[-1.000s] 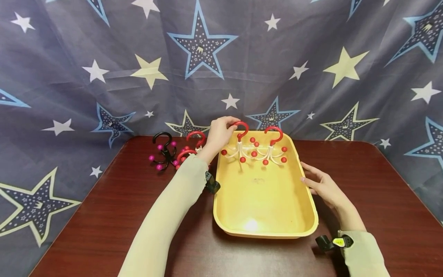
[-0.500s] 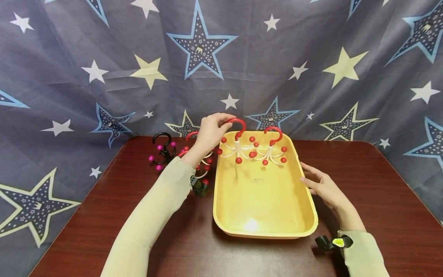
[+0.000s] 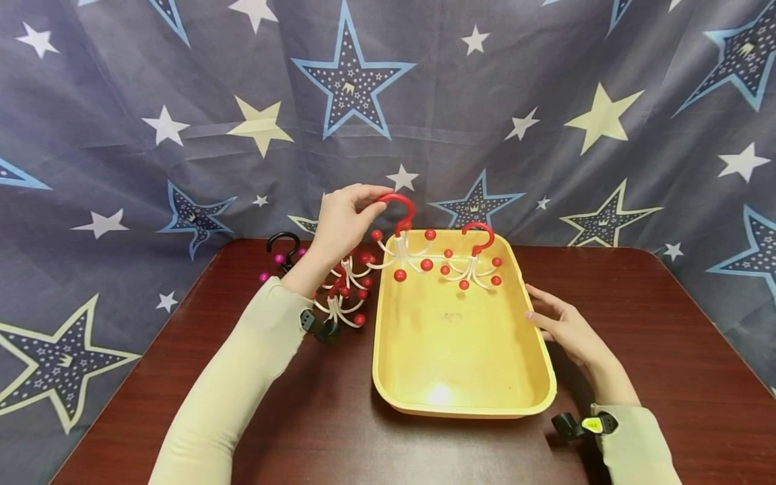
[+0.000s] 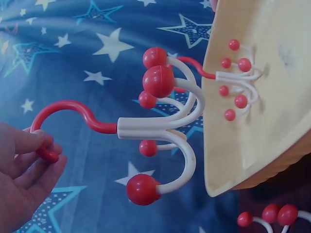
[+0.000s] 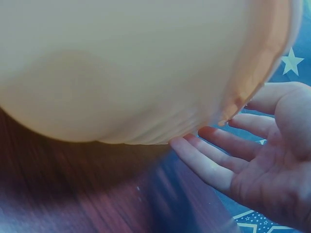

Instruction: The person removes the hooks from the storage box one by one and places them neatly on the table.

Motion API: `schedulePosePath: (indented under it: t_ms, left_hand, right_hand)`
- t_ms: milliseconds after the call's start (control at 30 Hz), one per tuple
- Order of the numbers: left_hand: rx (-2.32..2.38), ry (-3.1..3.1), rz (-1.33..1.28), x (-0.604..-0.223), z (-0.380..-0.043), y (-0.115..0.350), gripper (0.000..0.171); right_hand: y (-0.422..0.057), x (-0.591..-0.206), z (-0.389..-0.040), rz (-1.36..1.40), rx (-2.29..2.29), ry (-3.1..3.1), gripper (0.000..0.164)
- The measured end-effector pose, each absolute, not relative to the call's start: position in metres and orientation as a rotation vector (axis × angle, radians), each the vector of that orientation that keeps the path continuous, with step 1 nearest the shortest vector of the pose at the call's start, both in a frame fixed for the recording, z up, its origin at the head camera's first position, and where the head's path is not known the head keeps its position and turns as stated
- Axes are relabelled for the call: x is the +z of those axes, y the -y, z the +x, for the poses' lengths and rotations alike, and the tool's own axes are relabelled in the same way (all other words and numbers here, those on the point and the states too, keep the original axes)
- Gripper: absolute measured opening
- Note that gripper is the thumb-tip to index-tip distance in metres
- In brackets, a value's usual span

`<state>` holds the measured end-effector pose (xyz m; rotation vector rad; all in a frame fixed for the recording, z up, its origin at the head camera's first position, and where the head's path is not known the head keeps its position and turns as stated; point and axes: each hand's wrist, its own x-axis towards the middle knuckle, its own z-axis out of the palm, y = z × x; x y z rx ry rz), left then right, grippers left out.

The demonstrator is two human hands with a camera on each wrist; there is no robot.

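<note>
My left hand (image 3: 339,225) pinches the curved red end of a red-and-white multi-arm hook hanger (image 4: 141,127) between thumb and fingers. The hanger hangs upright over the back left rim of the yellow tray (image 3: 461,357), its white arms tipped with red balls. A matching hook hanger (image 3: 477,250) stands inside the tray near its back right. My right hand (image 3: 570,327) is at the tray's right side, thumb at the rim. In the right wrist view its nearly straight fingers (image 5: 206,167) reach to the tray's outer wall.
Left of the tray, two more red-and-white hook hangers (image 3: 333,306) stand on the dark wooden table (image 3: 358,444), partly behind my left wrist. Beyond them is a black hook hanger (image 3: 294,250) with pink balls, mostly hidden. A star-patterned curtain (image 3: 212,135) hangs behind the table.
My left hand has lifted the hook hanger and carried it leftward, from over the tray to its back left rim. The right hand and the tray have stayed in place.
</note>
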<state>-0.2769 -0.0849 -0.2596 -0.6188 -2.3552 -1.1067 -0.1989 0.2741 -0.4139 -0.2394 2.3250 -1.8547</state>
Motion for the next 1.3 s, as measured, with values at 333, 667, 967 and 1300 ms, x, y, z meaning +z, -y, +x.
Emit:
schedulePosePath:
  t_ms: [333, 667, 967, 1300]
  left_hand:
    - [-1.061, 2.317, -0.573, -0.247, -0.261, 0.113, 0.022]
    - [-1.053, 2.273, -0.475, -0.24, -0.249, 0.152, 0.024]
    - [-1.044, 2.238, -0.372, -0.244, -0.237, 0.185, 0.023]
    - [-1.115, 2.222, -0.277, -0.254, -0.217, 0.22, 0.026]
  right_hand:
    - [-0.273, -0.413, -0.198, -0.253, -1.855, -2.331, 0.062]
    - [-0.272, -0.411, -0.197, -0.249, -1.864, -2.324, 0.061]
    - [-0.271, -0.41, -0.197, -0.245, -1.86, -2.335, 0.061]
    - [-0.271, -0.41, -0.197, -0.245, -1.86, -2.322, 0.062]
